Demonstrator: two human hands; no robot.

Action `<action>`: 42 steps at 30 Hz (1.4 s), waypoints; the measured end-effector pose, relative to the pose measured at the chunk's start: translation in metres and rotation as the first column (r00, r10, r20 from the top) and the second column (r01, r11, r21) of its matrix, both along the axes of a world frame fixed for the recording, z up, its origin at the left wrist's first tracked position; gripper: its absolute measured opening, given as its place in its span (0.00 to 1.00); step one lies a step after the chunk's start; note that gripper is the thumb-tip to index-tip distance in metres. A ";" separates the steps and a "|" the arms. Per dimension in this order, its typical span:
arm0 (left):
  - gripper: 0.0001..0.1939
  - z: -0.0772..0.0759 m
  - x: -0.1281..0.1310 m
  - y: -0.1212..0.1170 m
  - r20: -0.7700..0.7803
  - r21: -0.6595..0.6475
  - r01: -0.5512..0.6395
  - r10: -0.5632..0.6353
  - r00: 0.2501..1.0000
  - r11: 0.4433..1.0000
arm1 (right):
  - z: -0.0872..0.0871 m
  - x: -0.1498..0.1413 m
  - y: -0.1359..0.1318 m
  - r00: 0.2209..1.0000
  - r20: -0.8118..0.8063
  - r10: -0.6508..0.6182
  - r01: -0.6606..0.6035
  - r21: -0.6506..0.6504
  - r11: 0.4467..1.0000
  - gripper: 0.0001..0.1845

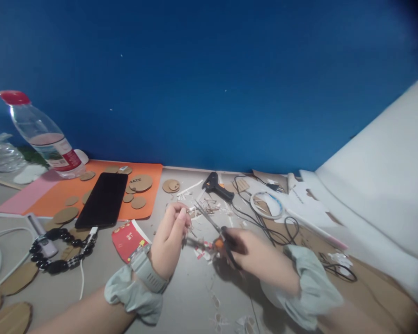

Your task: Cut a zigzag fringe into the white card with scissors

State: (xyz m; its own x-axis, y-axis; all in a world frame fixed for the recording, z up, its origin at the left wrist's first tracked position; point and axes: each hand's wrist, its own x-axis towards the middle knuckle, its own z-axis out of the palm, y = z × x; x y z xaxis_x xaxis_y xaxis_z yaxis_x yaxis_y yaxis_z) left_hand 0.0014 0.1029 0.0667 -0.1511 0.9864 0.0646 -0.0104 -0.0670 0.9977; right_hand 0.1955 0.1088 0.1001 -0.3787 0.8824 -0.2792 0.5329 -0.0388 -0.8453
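Note:
My right hand [252, 253] grips a pair of scissors [211, 220] with dark handles and some orange near the pivot. Their blades are spread wide, pointing up and left toward my other hand. Beside them, my left hand [170, 234] is closed in a pinch; whatever it holds is too small and hidden to name. Paper scraps [209, 206] lie on the table just beyond both hands. A black hot glue gun [218, 186] rests behind the scissors. Left of my left wrist lies a red printed paper piece [128, 239].
Orange paper [153, 185] at left carries cardboard discs [141, 183] and a black phone [102, 199]. A water bottle [48, 134] and a black bead bracelet [55, 266] are farther left. Right of the glue gun are cables [261, 222], a tape roll [252, 204] and white sheets [299, 204].

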 end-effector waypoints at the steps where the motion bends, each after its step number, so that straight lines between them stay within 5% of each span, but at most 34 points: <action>1: 0.15 0.000 0.000 0.000 0.004 0.005 -0.001 0.001 1.000 1.000 | -0.002 0.000 0.000 1.000 0.019 0.005 -0.006 0.035 0.999 0.04; 5: 0.13 0.001 0.000 -0.001 0.025 0.002 0.033 -0.034 0.999 0.999 | -0.001 -0.004 0.001 0.997 -0.005 -0.081 0.081 0.121 0.989 0.04; 10: 0.08 0.005 -0.002 0.000 0.160 0.019 0.047 -0.050 0.986 0.999 | 0.005 -0.009 0.003 0.980 -0.146 -0.132 0.126 -0.050 0.991 0.08; 15: 0.10 0.005 -0.005 0.008 0.255 0.044 -0.085 0.071 0.964 0.995 | -0.005 -0.012 0.006 0.995 -0.100 -0.020 0.026 0.057 0.998 0.05; 24: 0.09 0.010 -0.005 0.007 0.250 0.029 -0.114 0.104 0.963 0.993 | -0.008 -0.027 0.001 0.999 0.051 0.013 -0.021 0.165 0.986 0.11; 36: 0.10 0.004 -0.005 0.008 0.232 0.037 -0.073 0.063 0.971 0.997 | -0.021 -0.023 0.005 0.971 -0.240 -0.026 0.031 0.015 0.999 0.06; 42: 0.11 0.007 -0.004 0.006 0.207 -0.003 -0.054 0.053 0.977 0.999 | -0.018 -0.017 0.006 0.974 -0.223 -0.046 0.047 0.001 0.999 0.04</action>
